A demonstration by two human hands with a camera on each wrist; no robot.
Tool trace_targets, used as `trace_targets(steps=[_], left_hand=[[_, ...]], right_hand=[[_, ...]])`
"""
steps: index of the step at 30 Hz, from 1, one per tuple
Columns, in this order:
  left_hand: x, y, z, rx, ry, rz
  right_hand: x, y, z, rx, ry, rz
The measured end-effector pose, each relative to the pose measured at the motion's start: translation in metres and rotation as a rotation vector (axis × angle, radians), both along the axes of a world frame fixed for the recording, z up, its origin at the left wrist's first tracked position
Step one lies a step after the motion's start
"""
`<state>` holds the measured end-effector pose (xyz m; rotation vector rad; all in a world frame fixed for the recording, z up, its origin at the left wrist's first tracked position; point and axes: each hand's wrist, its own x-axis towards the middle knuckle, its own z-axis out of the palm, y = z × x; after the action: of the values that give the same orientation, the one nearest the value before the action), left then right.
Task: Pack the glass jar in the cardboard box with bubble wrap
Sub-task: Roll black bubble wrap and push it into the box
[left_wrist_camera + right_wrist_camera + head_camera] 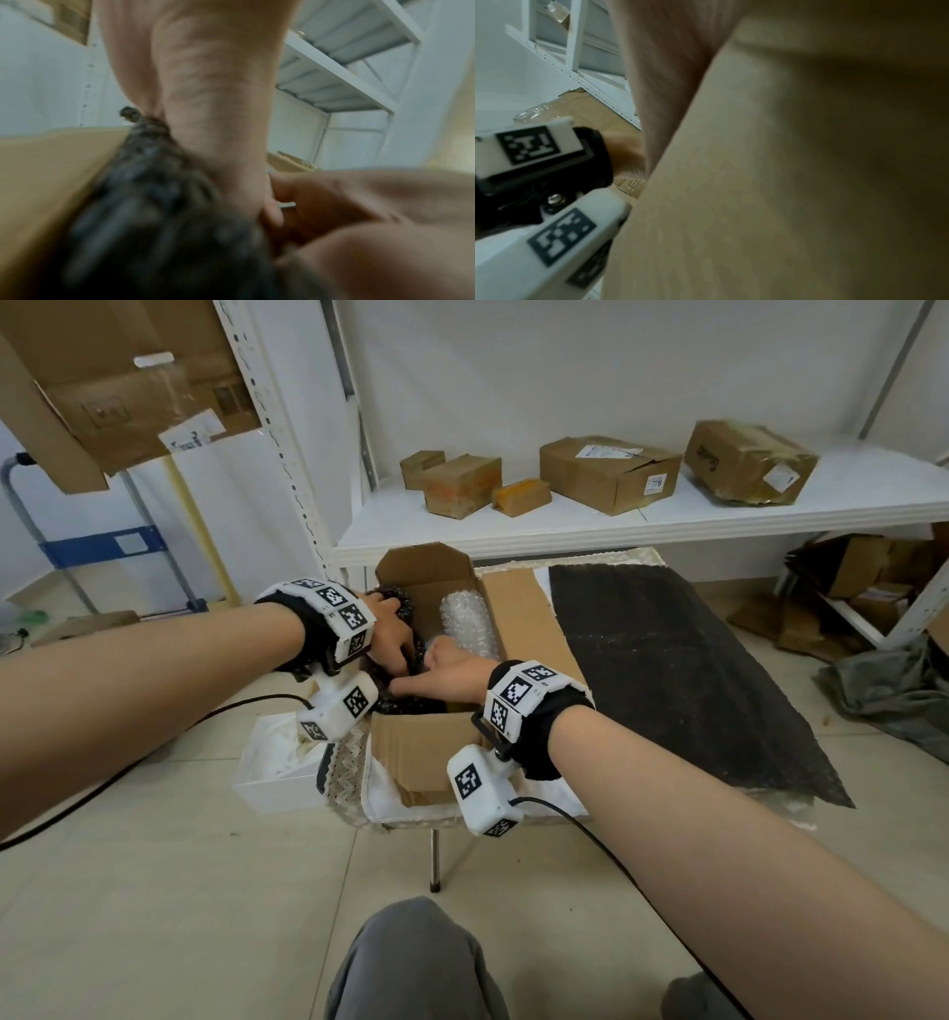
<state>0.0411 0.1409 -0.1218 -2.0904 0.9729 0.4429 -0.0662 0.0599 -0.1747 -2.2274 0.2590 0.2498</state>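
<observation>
An open cardboard box stands on a small low table. A bundle of clear bubble wrap lies along the box's right side, and no glass shows through it. Crumpled black bubble wrap fills the left side. My left hand reaches down into the box with its fingers curled into the black wrap. My right hand comes in from the right, thumb up, with its fingers stretched out against the same wrap and their tips hidden in it. The right wrist view shows mostly the box wall.
A large black sheet lies on the table right of the box. A white box sits at the left. Behind is a white shelf with several cardboard parcels. My knee is below, and cables trail from both wrists.
</observation>
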Motion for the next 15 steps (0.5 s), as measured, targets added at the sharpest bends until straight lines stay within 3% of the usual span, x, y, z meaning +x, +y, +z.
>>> trace_targets(steps=[5, 7, 10, 15], left_hand=[[-0.006, 0.019, 0.026, -0.733, 0.355, -0.039], [0.001, 0.025, 0.033, -0.908, 0.273, -0.11], [0.012, 0.031, 0.042, -0.916, 0.058, -0.086], [0.013, 0.032, 0.047, -0.821, 0.158, 0.051]], right_hand=[[-0.003, -0.002, 0.003, -0.002, 0.018, 0.071], [-0.006, -0.002, 0.006, -0.015, 0.027, 0.089], [-0.01, 0.004, 0.012, -0.134, 0.049, 0.143], [-0.012, 0.008, 0.012, -0.184, 0.002, 0.22]])
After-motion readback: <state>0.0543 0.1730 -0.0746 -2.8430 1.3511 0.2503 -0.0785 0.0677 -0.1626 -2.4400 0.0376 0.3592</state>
